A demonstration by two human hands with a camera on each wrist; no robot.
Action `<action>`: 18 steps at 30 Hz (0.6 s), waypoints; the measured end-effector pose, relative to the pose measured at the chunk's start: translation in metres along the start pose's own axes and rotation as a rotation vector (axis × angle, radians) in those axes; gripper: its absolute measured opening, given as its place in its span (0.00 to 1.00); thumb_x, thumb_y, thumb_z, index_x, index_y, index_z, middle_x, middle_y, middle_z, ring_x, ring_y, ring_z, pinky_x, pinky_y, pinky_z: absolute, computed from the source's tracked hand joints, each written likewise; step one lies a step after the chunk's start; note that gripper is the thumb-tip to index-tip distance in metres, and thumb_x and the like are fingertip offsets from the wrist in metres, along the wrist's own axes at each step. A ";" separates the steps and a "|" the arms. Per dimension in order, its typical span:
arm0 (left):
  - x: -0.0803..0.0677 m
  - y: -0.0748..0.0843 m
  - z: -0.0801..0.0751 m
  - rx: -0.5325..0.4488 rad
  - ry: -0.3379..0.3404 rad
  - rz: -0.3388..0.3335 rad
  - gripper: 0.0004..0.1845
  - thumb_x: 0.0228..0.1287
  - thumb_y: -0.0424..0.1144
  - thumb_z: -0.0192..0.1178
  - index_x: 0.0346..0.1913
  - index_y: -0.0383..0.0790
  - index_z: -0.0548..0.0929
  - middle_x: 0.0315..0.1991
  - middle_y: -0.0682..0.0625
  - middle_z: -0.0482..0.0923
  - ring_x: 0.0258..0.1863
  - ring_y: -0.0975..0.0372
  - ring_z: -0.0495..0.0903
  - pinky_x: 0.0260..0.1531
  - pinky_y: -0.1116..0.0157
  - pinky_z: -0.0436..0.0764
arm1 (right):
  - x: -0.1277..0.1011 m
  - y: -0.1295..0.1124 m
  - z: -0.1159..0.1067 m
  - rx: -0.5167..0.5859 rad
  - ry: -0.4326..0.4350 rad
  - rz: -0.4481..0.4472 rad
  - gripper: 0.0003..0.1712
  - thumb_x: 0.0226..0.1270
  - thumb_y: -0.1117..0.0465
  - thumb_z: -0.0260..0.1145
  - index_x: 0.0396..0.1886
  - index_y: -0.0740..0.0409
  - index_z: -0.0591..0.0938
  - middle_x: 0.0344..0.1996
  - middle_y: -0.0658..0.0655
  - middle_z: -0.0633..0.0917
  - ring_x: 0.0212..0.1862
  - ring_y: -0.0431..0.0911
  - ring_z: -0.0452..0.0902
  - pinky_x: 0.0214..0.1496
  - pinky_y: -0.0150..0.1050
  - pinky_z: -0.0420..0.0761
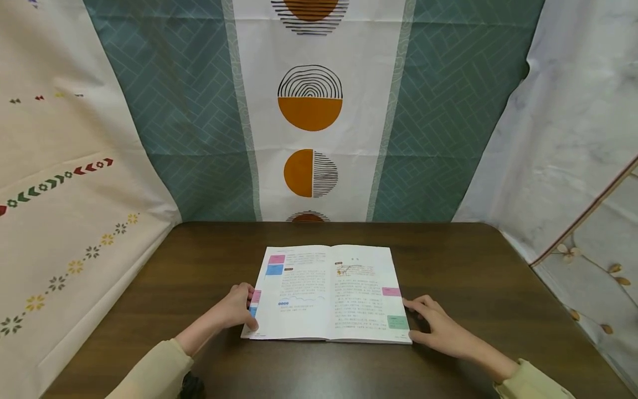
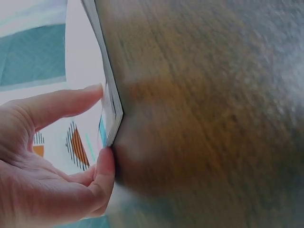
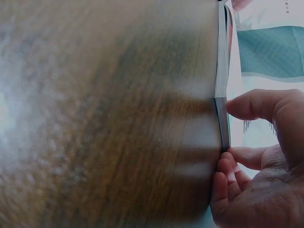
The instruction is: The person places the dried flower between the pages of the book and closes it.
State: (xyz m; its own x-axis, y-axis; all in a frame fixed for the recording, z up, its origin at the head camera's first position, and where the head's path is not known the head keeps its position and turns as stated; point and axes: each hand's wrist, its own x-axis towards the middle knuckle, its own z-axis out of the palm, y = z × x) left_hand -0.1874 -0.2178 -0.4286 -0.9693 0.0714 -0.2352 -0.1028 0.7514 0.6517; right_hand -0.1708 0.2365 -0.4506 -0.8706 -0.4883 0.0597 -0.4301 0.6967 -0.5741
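We see a thin softcover book point(image 1: 329, 293) lying open and flat near the front middle of a dark brown wood-grain table point(image 1: 473, 266). Its pages are white, smooth and rectangular, printed with small text and a small drawing, and they carry flat coloured sticky notes: pink and blue on the left page, pink and green on the right. The left hand point(image 1: 234, 307) sits at the outer edge of the left page. In the left wrist view its fingers are loosely spread, with the thumb tip point(image 2: 105, 164) against the book's lower corner and a straighter finger touching the page edge above it; we cannot tell whether this amounts to a pinch. The right hand point(image 1: 438, 330) lies at the outer edge of the right page near the green note. In the right wrist view its fingers point(image 3: 228, 166) are gently bent and slightly apart, their tips meeting the stacked page edges, clamped on nothing. Both forearms wear pale beige sleeves point(image 1: 154, 371). Behind the table hang creased fabric backdrops point(image 1: 309, 111): a white centre panel with orange and black-lined circles, teal herringbone panels beside it, a cream cloth with small floral motifs on the left and a pale marbled cloth on the right.
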 end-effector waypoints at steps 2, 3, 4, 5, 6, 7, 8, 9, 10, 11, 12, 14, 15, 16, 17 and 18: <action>-0.001 0.002 0.000 -0.004 0.008 -0.008 0.42 0.33 0.27 0.79 0.55 0.24 0.68 0.47 0.37 0.68 0.44 0.53 0.71 0.45 0.58 0.79 | 0.000 0.000 -0.001 0.004 0.002 -0.003 0.37 0.62 0.55 0.70 0.67 0.66 0.71 0.53 0.56 0.72 0.47 0.43 0.67 0.45 0.34 0.71; -0.001 0.003 0.001 -0.007 0.012 -0.014 0.41 0.34 0.27 0.79 0.55 0.24 0.68 0.46 0.38 0.69 0.43 0.53 0.71 0.45 0.58 0.79 | -0.001 0.000 -0.001 0.005 0.003 -0.004 0.37 0.62 0.55 0.70 0.67 0.66 0.71 0.53 0.56 0.72 0.47 0.43 0.67 0.45 0.34 0.71; 0.000 0.003 0.001 -0.016 0.015 -0.020 0.41 0.34 0.27 0.78 0.55 0.24 0.68 0.46 0.38 0.69 0.43 0.53 0.71 0.44 0.58 0.79 | -0.001 0.000 -0.001 0.003 0.004 -0.005 0.37 0.62 0.55 0.70 0.67 0.66 0.71 0.53 0.56 0.72 0.47 0.43 0.67 0.45 0.35 0.71; 0.000 0.003 0.001 -0.021 0.018 -0.028 0.40 0.34 0.27 0.78 0.55 0.25 0.69 0.46 0.38 0.69 0.43 0.54 0.71 0.44 0.58 0.79 | -0.001 0.000 -0.001 0.002 0.001 -0.004 0.37 0.62 0.54 0.70 0.67 0.66 0.71 0.53 0.56 0.72 0.48 0.43 0.67 0.46 0.35 0.71; 0.000 0.003 0.002 -0.022 0.020 -0.034 0.40 0.35 0.28 0.78 0.54 0.25 0.69 0.45 0.39 0.69 0.43 0.54 0.71 0.44 0.59 0.78 | -0.001 -0.001 -0.001 0.004 0.000 -0.005 0.37 0.62 0.55 0.70 0.67 0.67 0.71 0.53 0.56 0.72 0.48 0.43 0.68 0.46 0.35 0.72; 0.001 0.002 0.002 -0.021 0.021 -0.036 0.39 0.35 0.28 0.78 0.54 0.25 0.69 0.45 0.39 0.70 0.42 0.54 0.71 0.44 0.59 0.78 | -0.001 -0.001 -0.001 0.007 -0.004 -0.004 0.37 0.62 0.55 0.70 0.67 0.67 0.71 0.53 0.56 0.72 0.48 0.44 0.68 0.46 0.35 0.72; 0.001 0.002 0.002 -0.022 0.022 -0.037 0.39 0.35 0.28 0.78 0.53 0.25 0.69 0.44 0.39 0.70 0.42 0.54 0.71 0.43 0.59 0.78 | -0.001 -0.001 -0.001 0.011 -0.008 -0.002 0.38 0.62 0.55 0.70 0.67 0.67 0.71 0.53 0.57 0.72 0.48 0.44 0.68 0.46 0.35 0.72; 0.002 0.002 0.002 -0.022 0.022 -0.039 0.38 0.35 0.28 0.78 0.53 0.25 0.69 0.44 0.39 0.71 0.42 0.54 0.71 0.43 0.59 0.77 | -0.001 -0.002 -0.001 0.015 -0.013 0.001 0.38 0.62 0.55 0.70 0.68 0.68 0.71 0.53 0.57 0.72 0.48 0.45 0.68 0.46 0.35 0.72; 0.002 0.001 0.002 -0.022 0.023 -0.041 0.38 0.35 0.29 0.78 0.52 0.25 0.69 0.43 0.40 0.71 0.41 0.54 0.71 0.43 0.59 0.77 | -0.001 -0.002 0.000 0.019 -0.016 0.005 0.38 0.62 0.55 0.70 0.67 0.68 0.71 0.54 0.57 0.72 0.49 0.45 0.68 0.46 0.35 0.72; 0.003 0.001 0.002 -0.014 0.022 -0.039 0.38 0.35 0.29 0.78 0.52 0.25 0.69 0.43 0.40 0.71 0.41 0.54 0.71 0.42 0.59 0.77 | -0.001 -0.002 0.000 0.023 -0.022 0.008 0.38 0.62 0.55 0.70 0.68 0.68 0.71 0.54 0.57 0.71 0.49 0.45 0.68 0.46 0.35 0.72; 0.003 0.001 0.002 -0.005 0.021 -0.039 0.37 0.35 0.29 0.79 0.51 0.25 0.70 0.42 0.40 0.71 0.40 0.54 0.72 0.41 0.60 0.77 | -0.001 -0.002 0.000 0.027 -0.023 0.011 0.38 0.62 0.55 0.70 0.68 0.68 0.70 0.54 0.58 0.71 0.49 0.46 0.68 0.46 0.35 0.72; 0.003 0.002 0.002 0.023 0.018 -0.032 0.37 0.36 0.30 0.79 0.51 0.25 0.70 0.42 0.40 0.71 0.39 0.55 0.72 0.40 0.60 0.77 | -0.001 -0.002 0.000 0.028 -0.024 0.013 0.38 0.62 0.55 0.70 0.68 0.68 0.70 0.54 0.58 0.71 0.49 0.46 0.68 0.46 0.35 0.72; 0.003 0.002 0.001 0.043 0.017 -0.025 0.37 0.36 0.31 0.79 0.51 0.26 0.71 0.41 0.41 0.72 0.39 0.55 0.72 0.39 0.61 0.78 | -0.001 -0.002 0.000 0.026 -0.022 0.012 0.38 0.62 0.55 0.70 0.68 0.68 0.70 0.54 0.57 0.71 0.49 0.46 0.68 0.46 0.35 0.72; 0.003 0.003 0.001 0.065 0.015 -0.015 0.37 0.37 0.32 0.80 0.51 0.26 0.71 0.41 0.41 0.72 0.38 0.55 0.72 0.38 0.61 0.78 | 0.000 -0.002 -0.001 0.025 -0.021 0.011 0.38 0.62 0.55 0.70 0.68 0.68 0.70 0.54 0.57 0.71 0.49 0.46 0.68 0.46 0.35 0.72; 0.003 0.004 0.000 0.085 0.014 -0.007 0.36 0.37 0.32 0.80 0.51 0.26 0.71 0.40 0.41 0.72 0.38 0.56 0.72 0.37 0.61 0.78 | 0.000 -0.002 -0.001 0.023 -0.020 0.009 0.38 0.62 0.55 0.70 0.68 0.68 0.70 0.54 0.57 0.71 0.49 0.46 0.68 0.46 0.35 0.72; 0.003 0.005 -0.001 0.102 0.014 -0.001 0.36 0.37 0.33 0.80 0.51 0.26 0.72 0.40 0.41 0.72 0.37 0.56 0.72 0.36 0.62 0.78 | 0.000 -0.002 -0.001 0.021 -0.018 0.006 0.38 0.62 0.55 0.70 0.68 0.68 0.70 0.54 0.57 0.72 0.49 0.46 0.68 0.46 0.35 0.72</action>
State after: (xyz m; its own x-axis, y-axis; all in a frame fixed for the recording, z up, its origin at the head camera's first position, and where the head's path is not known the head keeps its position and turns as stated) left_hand -0.1906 -0.2144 -0.4256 -0.9722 0.0623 -0.2255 -0.0811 0.8143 0.5747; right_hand -0.1703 0.2360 -0.4486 -0.8686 -0.4937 0.0419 -0.4197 0.6882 -0.5918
